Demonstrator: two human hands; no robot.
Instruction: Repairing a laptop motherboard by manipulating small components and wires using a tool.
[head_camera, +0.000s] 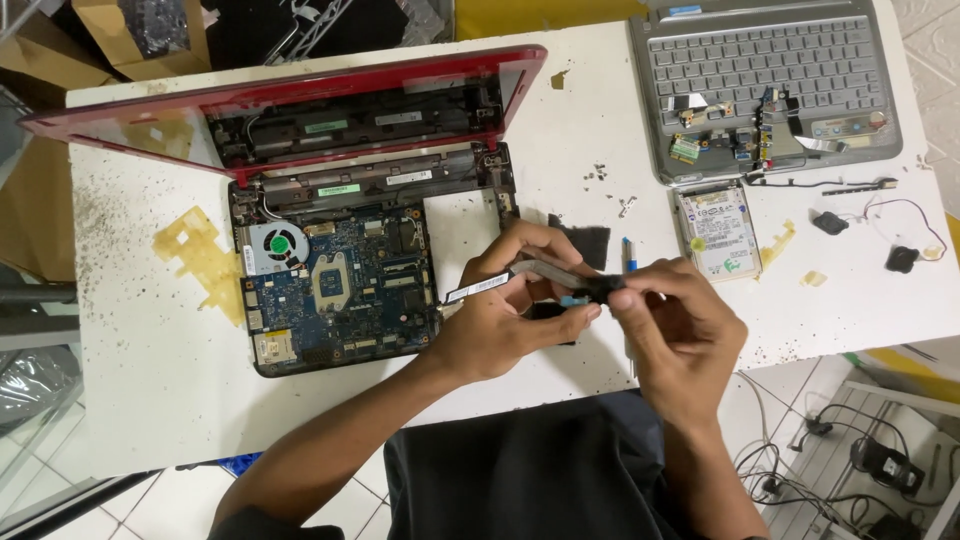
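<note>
Red plastic frames the opened laptop (300, 110) at the left of the white desk (150, 350); its lid lies tilted back, and its blue motherboard (345, 290) with a round fan (275, 245) lies bare. Just right of that board, the left hand (500, 320) is clamped on a thin dark strip part (560, 275) with a white labelled end, held above the desk's front edge. The right hand (680, 320) pinches the same part's right end, fingers closed on it. Farther right lie a hard drive (718, 232), a silver keyboard panel (765, 80) with loose small boards, and two small black speakers (830, 222) on wires.
</note>
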